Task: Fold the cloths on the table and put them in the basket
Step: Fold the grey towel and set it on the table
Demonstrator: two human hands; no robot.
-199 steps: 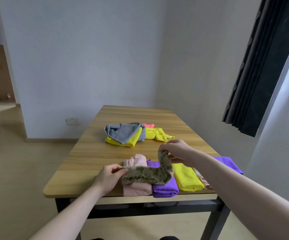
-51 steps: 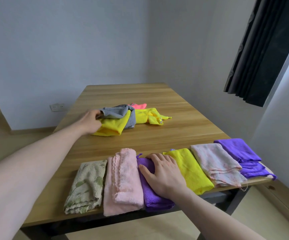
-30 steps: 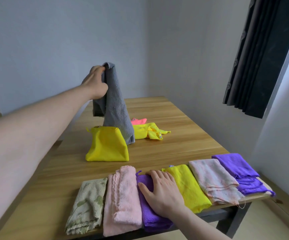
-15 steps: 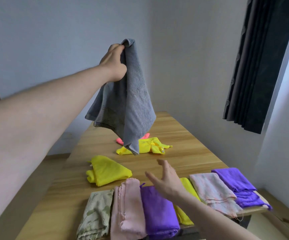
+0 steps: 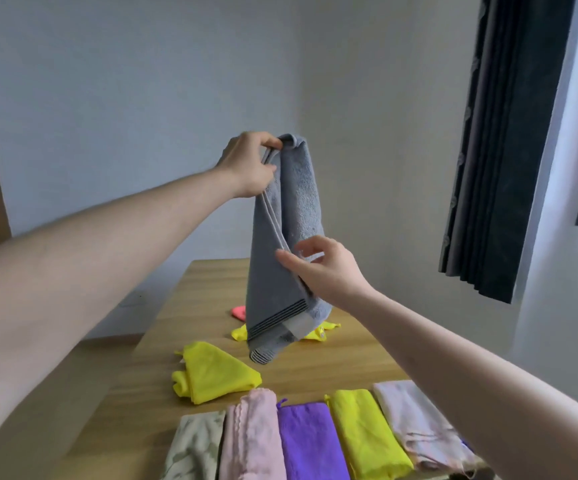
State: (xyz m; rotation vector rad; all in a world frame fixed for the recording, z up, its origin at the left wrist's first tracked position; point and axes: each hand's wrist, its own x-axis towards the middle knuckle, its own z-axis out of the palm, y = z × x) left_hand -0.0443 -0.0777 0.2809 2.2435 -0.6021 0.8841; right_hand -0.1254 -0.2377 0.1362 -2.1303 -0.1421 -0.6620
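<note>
Grey towel (image 5: 284, 244) hangs in the air above the middle of the counter (image 5: 343, 362), clear of its surface, its striped hem lowest and dangling over the loose cloths below. My left hand (image 5: 249, 164) pinches the towel's top corner between thumb and curled fingers, arm stretched out and raised. My right hand (image 5: 322, 268) is at the towel's mid-height, fingers loosely spread and relaxed, the fingertips (image 5: 282, 254) touching its folded edge without closing on it. Under the towel, toward the far end of the counter, lie a crumpled yellow cloth (image 5: 318, 332) and, just beyond it, a small pink-red cloth (image 5: 239, 311), both partly hidden by the hanging fabric. Nearer to me and a little left sits another yellow cloth (image 5: 211, 374), loosely bunched into a wedge. Along the near edge a row of folded cloths lies side by side, touching: a beige patterned cloth (image 5: 194, 445) at the left, then a pink cloth (image 5: 249, 438), a purple cloth (image 5: 310, 441), a folded yellow cloth (image 5: 367, 434) and a pale pink cloth (image 5: 415, 420), whose right part my right forearm covers. A dark curtain (image 5: 509, 143) hangs at the right.
</note>
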